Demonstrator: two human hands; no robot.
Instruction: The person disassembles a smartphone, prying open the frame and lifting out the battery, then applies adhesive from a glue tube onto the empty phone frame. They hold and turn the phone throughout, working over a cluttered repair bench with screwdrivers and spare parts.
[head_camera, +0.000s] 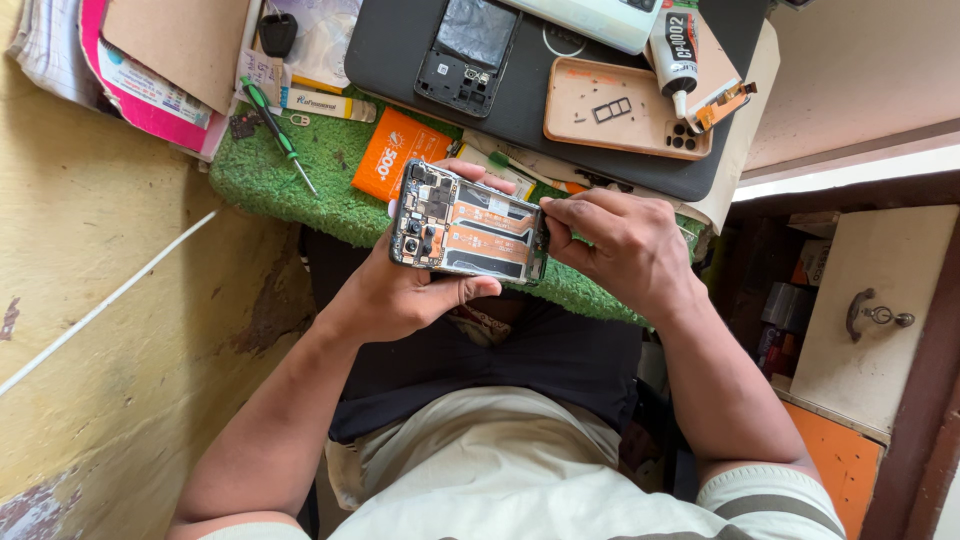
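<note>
Left hand cradled the opened phone from below, fingers wrapped round its far edge and thumb pressed along the near edge at six o'clock, so the exposed boards and orange flex faced up. Right hand sat at three o'clock of the phone, fingertips pinched narrow against the short end; whether they gripped a small part or tool could not be told. The phone hung over the near edge of the green mat, above the lap. To do this well, the left grip probably needed to stay on the frame only, off the flex, while the right fingers worked lightly at the edge with no twisting. A green screwdriver lay at ten o'clock on the mat, an orange card at eleven, and at twelve to one a laptop bearing a back cover, a tan case and a glue tube.
</note>
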